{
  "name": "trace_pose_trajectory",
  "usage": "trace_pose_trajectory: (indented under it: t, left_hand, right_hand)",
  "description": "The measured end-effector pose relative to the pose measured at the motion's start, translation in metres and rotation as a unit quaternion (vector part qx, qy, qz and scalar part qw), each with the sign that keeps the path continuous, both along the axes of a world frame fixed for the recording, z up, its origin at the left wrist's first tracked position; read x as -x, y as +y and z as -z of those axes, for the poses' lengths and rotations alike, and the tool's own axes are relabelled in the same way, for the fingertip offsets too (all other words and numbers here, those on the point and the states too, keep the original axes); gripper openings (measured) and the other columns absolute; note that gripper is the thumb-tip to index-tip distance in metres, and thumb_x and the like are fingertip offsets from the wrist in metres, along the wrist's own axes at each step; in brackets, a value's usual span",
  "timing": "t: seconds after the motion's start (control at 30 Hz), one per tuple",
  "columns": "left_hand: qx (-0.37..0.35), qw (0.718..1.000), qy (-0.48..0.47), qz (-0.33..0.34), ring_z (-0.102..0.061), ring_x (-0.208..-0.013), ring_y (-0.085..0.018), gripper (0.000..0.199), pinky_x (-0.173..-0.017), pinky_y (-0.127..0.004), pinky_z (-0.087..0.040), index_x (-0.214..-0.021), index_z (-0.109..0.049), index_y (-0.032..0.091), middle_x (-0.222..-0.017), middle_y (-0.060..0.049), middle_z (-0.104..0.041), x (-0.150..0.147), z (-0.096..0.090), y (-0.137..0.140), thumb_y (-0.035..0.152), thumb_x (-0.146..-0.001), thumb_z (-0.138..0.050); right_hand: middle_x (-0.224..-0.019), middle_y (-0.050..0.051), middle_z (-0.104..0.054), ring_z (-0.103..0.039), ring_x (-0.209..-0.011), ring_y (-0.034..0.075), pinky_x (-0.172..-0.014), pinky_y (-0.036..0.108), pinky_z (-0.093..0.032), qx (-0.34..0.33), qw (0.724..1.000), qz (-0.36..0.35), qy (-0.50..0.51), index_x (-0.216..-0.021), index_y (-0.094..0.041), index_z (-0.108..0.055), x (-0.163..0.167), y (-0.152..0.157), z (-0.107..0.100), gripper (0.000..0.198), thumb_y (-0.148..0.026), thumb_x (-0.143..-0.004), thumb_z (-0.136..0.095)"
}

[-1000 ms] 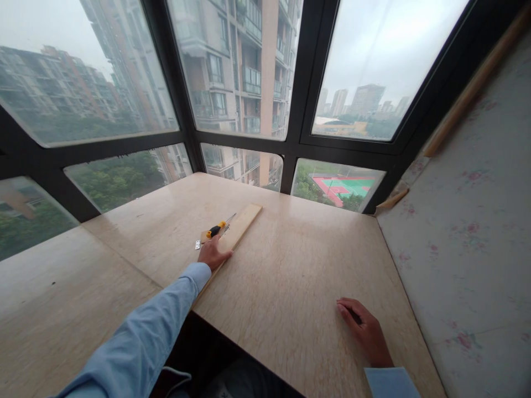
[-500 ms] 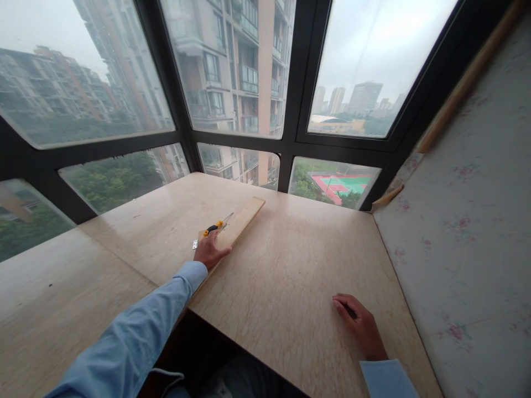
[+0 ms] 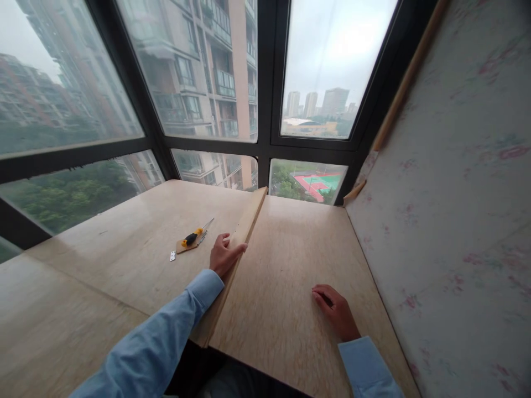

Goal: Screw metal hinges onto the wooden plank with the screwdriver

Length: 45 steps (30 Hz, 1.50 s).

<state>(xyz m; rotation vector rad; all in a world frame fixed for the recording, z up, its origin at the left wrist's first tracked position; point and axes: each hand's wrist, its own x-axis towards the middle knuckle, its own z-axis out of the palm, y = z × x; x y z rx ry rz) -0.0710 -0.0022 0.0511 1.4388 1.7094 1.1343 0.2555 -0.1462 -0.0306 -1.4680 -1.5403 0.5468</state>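
My left hand (image 3: pixel 226 255) is closed around a long, pale wooden board (image 3: pixel 248 222), thumb on its right edge and fingers on its left. The board is tilted, its far end near the window. Left of that hand, a screwdriver (image 3: pixel 192 237) with a yellow and black handle lies on a small brown piece (image 3: pixel 186 249). Thin metal pieces, perhaps screws (image 3: pixel 202 239), lie beside its shaft. A small silver hinge plate (image 3: pixel 172 255) is just left of these. My right hand (image 3: pixel 334 310) rests on the countertop with fingers curled together; whether anything is inside is hidden.
The stone-patterned countertop (image 3: pixel 286 265) has a seam on the left and a front edge above a dark gap. Dark window frames (image 3: pixel 265 110) border its back and left. A flower-papered wall (image 3: pixel 435 221) rises along the right side.
My left hand has lifted the board and shifted it right, tilting it. The screwdriver and small pieces are now uncovered on the counter. My view has turned right; my right hand stays curled.
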Motion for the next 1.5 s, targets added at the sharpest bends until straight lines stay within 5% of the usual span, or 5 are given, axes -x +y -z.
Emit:
trace_pose_trajectory:
  t: [0.37, 0.7, 0.9, 1.17, 1.5]
  left_hand:
    - [0.049, 0.978, -0.186, 0.078, -0.07, -0.081, -0.023, 0.064, -0.074, -0.034, -0.054, -0.117, -0.056, 0.015, -0.099, -0.013, -0.072, -0.118, 0.013, -0.038, 0.035, -0.063, -0.085]
    - [0.017, 0.994, -0.059, 0.087, -0.062, -0.11, -0.03, 0.06, -0.096, -0.04, -0.045, -0.114, -0.06, 0.017, -0.116, -0.015, -0.066, -0.191, 0.021, -0.06, 0.034, -0.061, -0.082]
    - [0.024, 0.995, -0.007, 0.095, -0.059, -0.113, -0.03, 0.057, -0.099, -0.04, -0.043, -0.115, -0.06, 0.016, -0.117, -0.016, -0.065, -0.215, 0.026, -0.077, 0.034, -0.064, -0.077]
    - [0.058, 0.992, -0.033, 0.104, -0.061, -0.111, -0.029, 0.056, -0.095, -0.037, -0.045, -0.115, -0.058, 0.016, -0.117, -0.016, -0.064, -0.228, 0.033, -0.09, 0.035, -0.065, -0.076]
    - [0.062, 0.99, -0.055, 0.111, -0.058, -0.114, -0.028, 0.059, -0.098, -0.036, -0.043, -0.117, -0.056, 0.016, -0.121, -0.016, -0.059, -0.228, 0.047, -0.092, 0.037, -0.067, -0.079]
  right_hand:
    - [-0.093, 0.01, -0.075, -0.069, -0.091, 0.025, -0.083, 0.037, -0.053, 0.01, 0.999, 0.0, 0.043, -0.083, -0.022, -0.073, 0.004, -0.002, -0.008, 0.024, -0.041, -0.086, -0.059]
    - [-0.09, 0.009, -0.075, -0.068, -0.088, 0.026, -0.081, 0.038, -0.052, 0.058, 0.986, 0.048, 0.149, -0.086, -0.02, -0.074, -0.002, -0.002, -0.009, 0.032, -0.05, -0.082, -0.066]
    - [-0.084, 0.008, -0.075, -0.068, -0.08, 0.025, -0.076, 0.036, -0.054, 0.061, 0.956, 0.086, 0.273, -0.085, -0.018, -0.074, -0.003, -0.001, -0.015, 0.039, -0.057, -0.077, -0.07]
    - [-0.101, 0.007, -0.077, -0.072, -0.091, 0.024, -0.084, 0.038, -0.058, 0.071, 0.872, 0.147, 0.462, -0.103, -0.02, -0.07, -0.007, 0.0, -0.016, 0.052, -0.051, -0.064, -0.084]
    - [-0.114, 0.008, -0.076, -0.069, -0.108, 0.028, -0.101, 0.045, -0.052, 0.098, 0.884, 0.11, 0.445, -0.108, -0.021, -0.075, -0.016, -0.002, -0.008, 0.054, -0.045, -0.061, -0.087]
